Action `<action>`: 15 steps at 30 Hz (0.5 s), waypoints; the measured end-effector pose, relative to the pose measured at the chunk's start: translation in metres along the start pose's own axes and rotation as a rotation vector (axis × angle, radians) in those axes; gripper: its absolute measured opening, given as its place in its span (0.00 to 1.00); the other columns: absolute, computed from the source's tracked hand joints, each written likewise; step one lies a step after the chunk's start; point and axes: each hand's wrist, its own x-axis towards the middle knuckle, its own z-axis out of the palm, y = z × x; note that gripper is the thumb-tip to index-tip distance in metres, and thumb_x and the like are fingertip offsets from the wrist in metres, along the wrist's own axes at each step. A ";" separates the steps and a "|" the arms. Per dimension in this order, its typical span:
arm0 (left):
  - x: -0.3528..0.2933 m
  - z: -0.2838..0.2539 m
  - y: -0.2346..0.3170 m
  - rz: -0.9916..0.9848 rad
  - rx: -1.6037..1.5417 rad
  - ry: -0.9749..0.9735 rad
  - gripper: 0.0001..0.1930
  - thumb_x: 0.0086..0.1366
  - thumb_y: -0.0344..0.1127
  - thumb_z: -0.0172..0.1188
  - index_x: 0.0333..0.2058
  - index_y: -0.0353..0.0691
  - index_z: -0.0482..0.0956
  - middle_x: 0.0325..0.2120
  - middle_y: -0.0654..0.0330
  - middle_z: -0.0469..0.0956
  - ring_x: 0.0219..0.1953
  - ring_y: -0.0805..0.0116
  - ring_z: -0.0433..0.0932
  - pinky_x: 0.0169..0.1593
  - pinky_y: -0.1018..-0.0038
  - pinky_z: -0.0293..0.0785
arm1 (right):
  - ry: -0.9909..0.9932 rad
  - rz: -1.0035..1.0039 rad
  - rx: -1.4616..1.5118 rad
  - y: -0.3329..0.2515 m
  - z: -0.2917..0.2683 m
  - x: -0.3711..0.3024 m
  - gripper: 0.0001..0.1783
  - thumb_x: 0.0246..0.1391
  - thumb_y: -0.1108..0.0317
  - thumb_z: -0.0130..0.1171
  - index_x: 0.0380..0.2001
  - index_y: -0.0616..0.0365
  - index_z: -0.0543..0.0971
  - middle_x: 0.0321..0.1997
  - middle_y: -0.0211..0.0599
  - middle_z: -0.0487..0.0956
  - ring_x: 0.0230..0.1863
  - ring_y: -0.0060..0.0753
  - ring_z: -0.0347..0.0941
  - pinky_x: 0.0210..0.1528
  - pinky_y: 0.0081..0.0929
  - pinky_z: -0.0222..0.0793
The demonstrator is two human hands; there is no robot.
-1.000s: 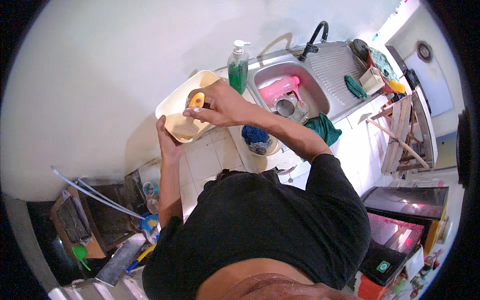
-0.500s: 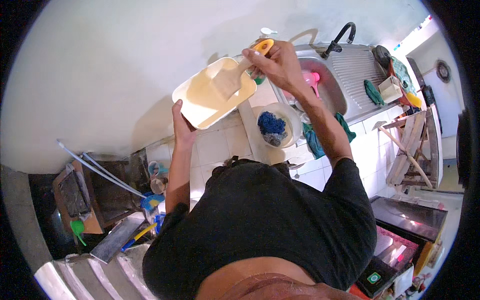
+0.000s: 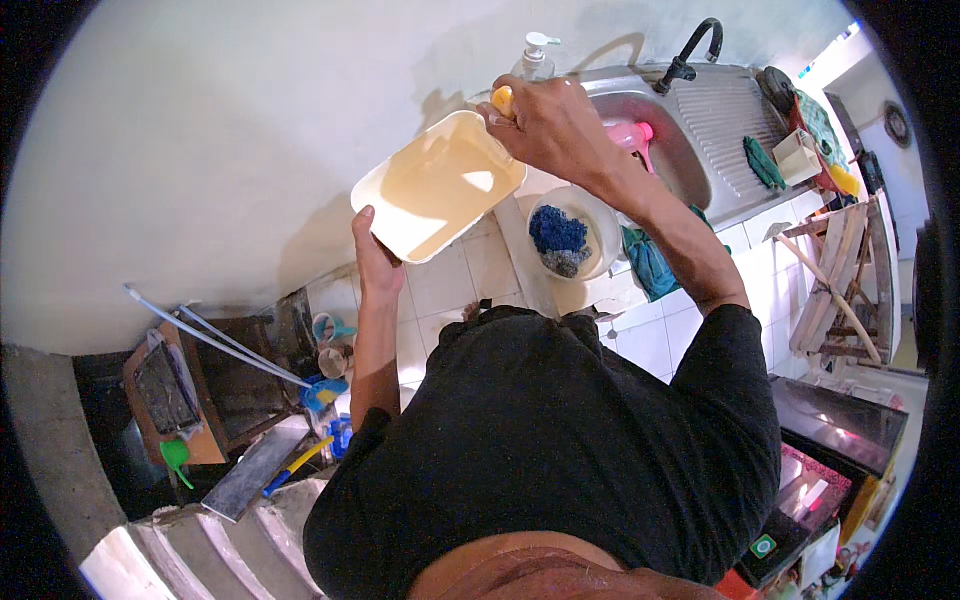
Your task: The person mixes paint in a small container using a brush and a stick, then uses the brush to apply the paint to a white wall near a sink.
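Note:
A cream rectangular tub (image 3: 425, 195) is held tilted in front of me, and bright light falls on its inside. My left hand (image 3: 380, 255) grips its near left corner, thumb over the rim. My right hand (image 3: 560, 125) is closed round the yellow-orange handle of a spatula (image 3: 503, 100) at the tub's far right rim. Most of the spatula, blade included, is hidden behind the fingers. Just beyond this hand stands a clear pump bottle (image 3: 535, 65) with a white top. Below the right forearm, a white bowl (image 3: 608, 230) holds a blue scrubber (image 3: 557, 232) and a grey scrubber (image 3: 567, 262).
A steel sink (image 3: 697, 180) with a black tap (image 3: 690, 65) and a pink bottle (image 3: 630, 138) lies at right. A green cloth (image 3: 650, 268) hangs by the counter edge. A wooden stand (image 3: 835, 270) is farther right; steps (image 3: 190, 550) and a blue-headed broom (image 3: 325, 390) are at left.
My right hand has turned, and the spatula's blade, seen over the tub before, is out of sight now. The view has shifted slightly; my left hand keeps its grip on the tub.

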 end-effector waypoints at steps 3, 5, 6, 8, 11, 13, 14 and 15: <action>-0.003 0.005 0.001 0.011 0.004 -0.012 0.32 0.63 0.54 0.45 0.58 0.35 0.62 0.54 0.54 0.70 0.55 0.61 0.70 0.57 0.64 0.66 | 0.021 -0.116 -0.055 -0.006 -0.002 -0.002 0.13 0.52 0.61 0.59 0.28 0.61 0.78 0.15 0.47 0.76 0.17 0.47 0.75 0.22 0.37 0.71; -0.006 0.012 0.004 0.054 -0.028 -0.021 0.30 0.64 0.52 0.44 0.56 0.33 0.64 0.51 0.53 0.72 0.53 0.63 0.72 0.56 0.66 0.68 | -0.032 -0.160 -0.050 -0.008 -0.003 -0.004 0.12 0.55 0.61 0.53 0.25 0.59 0.73 0.16 0.43 0.76 0.19 0.47 0.76 0.21 0.40 0.71; -0.006 0.012 0.004 0.056 -0.030 -0.017 0.30 0.64 0.52 0.44 0.56 0.33 0.64 0.51 0.53 0.72 0.53 0.63 0.72 0.56 0.66 0.68 | -0.035 -0.164 -0.049 -0.010 -0.005 -0.005 0.12 0.55 0.61 0.53 0.25 0.59 0.73 0.16 0.43 0.76 0.19 0.47 0.76 0.21 0.40 0.71; -0.006 0.013 0.004 0.029 -0.036 -0.016 0.30 0.64 0.52 0.44 0.56 0.33 0.64 0.51 0.53 0.72 0.52 0.63 0.73 0.55 0.66 0.69 | -0.072 -0.186 -0.034 -0.012 -0.010 -0.006 0.12 0.55 0.60 0.53 0.28 0.58 0.74 0.17 0.41 0.77 0.19 0.46 0.76 0.20 0.38 0.71; -0.006 0.014 0.006 0.057 -0.068 -0.001 0.31 0.64 0.53 0.45 0.56 0.33 0.63 0.51 0.53 0.72 0.51 0.63 0.74 0.53 0.67 0.71 | -0.051 -0.207 -0.028 -0.020 -0.035 -0.008 0.14 0.53 0.59 0.60 0.33 0.61 0.77 0.19 0.45 0.79 0.17 0.39 0.76 0.21 0.31 0.71; -0.006 0.015 0.009 0.048 -0.056 -0.001 0.31 0.64 0.53 0.45 0.56 0.33 0.63 0.51 0.53 0.72 0.51 0.63 0.74 0.53 0.67 0.71 | -0.010 -0.199 0.047 -0.020 -0.043 -0.006 0.14 0.53 0.60 0.61 0.33 0.61 0.78 0.19 0.44 0.79 0.17 0.37 0.76 0.21 0.30 0.71; -0.005 0.015 0.012 0.038 -0.030 -0.009 0.31 0.64 0.53 0.45 0.56 0.33 0.63 0.51 0.54 0.72 0.51 0.63 0.74 0.52 0.67 0.71 | 0.040 -0.180 0.124 -0.021 -0.045 -0.005 0.13 0.53 0.61 0.62 0.33 0.61 0.78 0.19 0.43 0.79 0.17 0.34 0.77 0.21 0.28 0.71; -0.003 0.013 0.012 0.047 -0.034 -0.003 0.31 0.64 0.53 0.45 0.56 0.33 0.63 0.51 0.54 0.72 0.51 0.63 0.74 0.52 0.67 0.71 | 0.088 -0.074 0.246 -0.027 -0.043 -0.003 0.13 0.50 0.59 0.61 0.30 0.59 0.79 0.16 0.42 0.76 0.16 0.43 0.74 0.20 0.35 0.69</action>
